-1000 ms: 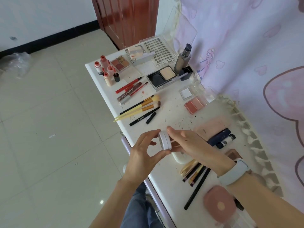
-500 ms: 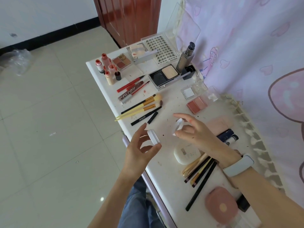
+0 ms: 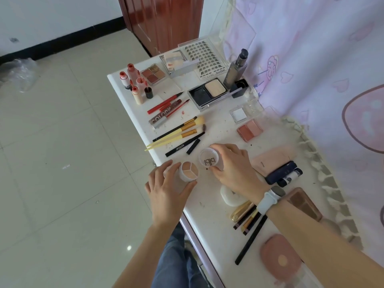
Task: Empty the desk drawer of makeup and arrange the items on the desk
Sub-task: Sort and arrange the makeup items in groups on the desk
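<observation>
The left hand point(image 3: 169, 185) curls its fingers and thumb round a small round concealer pot point(image 3: 188, 171), open on top with three tan shades showing, held at the near edge of the white desk point(image 3: 209, 206). Just to the right of it the right hand point(image 3: 232, 166) grips the pot's clear lid point(image 3: 208, 159), printed with dark letters, between thumb and fingertips; whether the lid touches the desk cannot be told. Pot and lid sit close together but apart. Beyond the two hands lie a black pencil point(image 3: 185, 146) and three yellow-handled brushes point(image 3: 176, 133), and further out red pencils point(image 3: 166, 102), a cluster of small red-capped bottles point(image 3: 135, 83), an eyeshadow quad point(image 3: 153, 73), a black powder compact point(image 3: 208, 91), a lash tray point(image 3: 204, 59) and a tall foundation bottle point(image 3: 235, 68). To the right of the right hand rest a pink blush palette point(image 3: 250, 129), a peach pouch point(image 3: 274, 160) and a navy tube point(image 3: 280, 172). Under the right wrist, which wears a pale watch point(image 3: 270, 197), lies a white puff point(image 3: 228, 196), with a bundle of dark and gold brushes point(image 3: 247, 219) nearer the person and a pink round case point(image 3: 279, 257) nearest of all.
</observation>
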A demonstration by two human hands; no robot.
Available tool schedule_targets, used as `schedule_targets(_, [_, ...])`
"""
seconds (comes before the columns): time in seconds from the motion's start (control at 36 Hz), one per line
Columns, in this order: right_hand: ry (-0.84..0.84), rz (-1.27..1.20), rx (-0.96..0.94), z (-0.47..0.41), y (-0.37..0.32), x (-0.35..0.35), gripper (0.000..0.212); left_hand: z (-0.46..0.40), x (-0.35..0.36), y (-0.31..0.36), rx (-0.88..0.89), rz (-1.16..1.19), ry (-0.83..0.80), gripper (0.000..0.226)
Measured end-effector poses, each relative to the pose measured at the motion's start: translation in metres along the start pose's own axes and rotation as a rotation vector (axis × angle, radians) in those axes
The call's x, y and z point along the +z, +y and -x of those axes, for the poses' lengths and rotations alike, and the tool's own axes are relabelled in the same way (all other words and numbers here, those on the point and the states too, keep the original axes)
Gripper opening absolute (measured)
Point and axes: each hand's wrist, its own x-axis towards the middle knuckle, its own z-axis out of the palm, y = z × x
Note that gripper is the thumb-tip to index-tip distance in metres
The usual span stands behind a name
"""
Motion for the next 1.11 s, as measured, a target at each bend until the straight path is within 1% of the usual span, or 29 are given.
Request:
schedule_targets(0.17, [0.025,0.120,-0.090,0.003,-0.001,0.006,0.053,0.002,0.005,-0.006,-0.055,-0.068,0.023,0.051])
schedule_targets(0.28, [0.027,0.120,-0.134,0.006,-0.001,0.010,0.059,0.001,0.004,-0.009,-0.060,-0.089,0.020,0.052])
schedule_targets(0.36, [0.050,0.072,-0.139,0.011,0.001,0.005,0.058,0.001,0.004,-0.009,-0.063,-0.094,-0.001,0.059])
schedule_targets(0.42, [0.069,0.005,-0.095,0.015,0.006,-0.003,0.052,0.002,0.005,-0.008,-0.062,-0.081,-0.011,0.067])
schedule_targets(0.47, [0.108,-0.034,-0.024,0.020,0.016,-0.013,0.045,0.006,0.003,-0.004,-0.049,-0.056,-0.003,0.068])
schedule_targets(0.53, [0.146,-0.031,0.071,0.024,0.031,-0.024,0.039,0.011,0.001,0.001,0.011,-0.055,0.025,0.060])
schedule_targets(0.58, [0.167,0.025,0.186,0.028,0.047,-0.035,0.036,0.017,0.000,0.008,0.110,-0.052,0.054,0.050])
schedule_targets(0.64, [0.173,0.099,0.307,0.032,0.064,-0.043,0.039,0.023,0.001,0.016,0.235,-0.036,0.068,0.043])
schedule_targets(0.69, [0.143,0.156,0.419,0.035,0.076,-0.048,0.048,0.030,0.005,0.024,0.346,-0.018,0.048,0.040])
schedule_targets(0.78, [0.066,0.120,0.553,0.033,0.092,-0.049,0.066,0.041,0.014,0.029,0.419,-0.004,-0.044,0.038])
schedule_targets(0.86, [0.016,0.037,0.587,0.028,0.102,-0.049,0.075,0.049,0.023,0.026,0.402,-0.068,-0.141,0.036])
schedule_targets(1.0, [0.072,-0.105,0.579,0.022,0.103,-0.056,0.084,0.058,0.031,0.014,0.426,-0.219,-0.250,0.041])
schedule_targets(1.06, [0.099,-0.168,0.575,0.023,0.099,-0.060,0.084,0.058,0.030,0.012,0.446,-0.262,-0.271,0.043])
schedule_targets(1.11, [0.158,-0.203,0.536,0.025,0.094,-0.063,0.076,0.058,0.029,0.012,0.449,-0.294,-0.288,0.044])
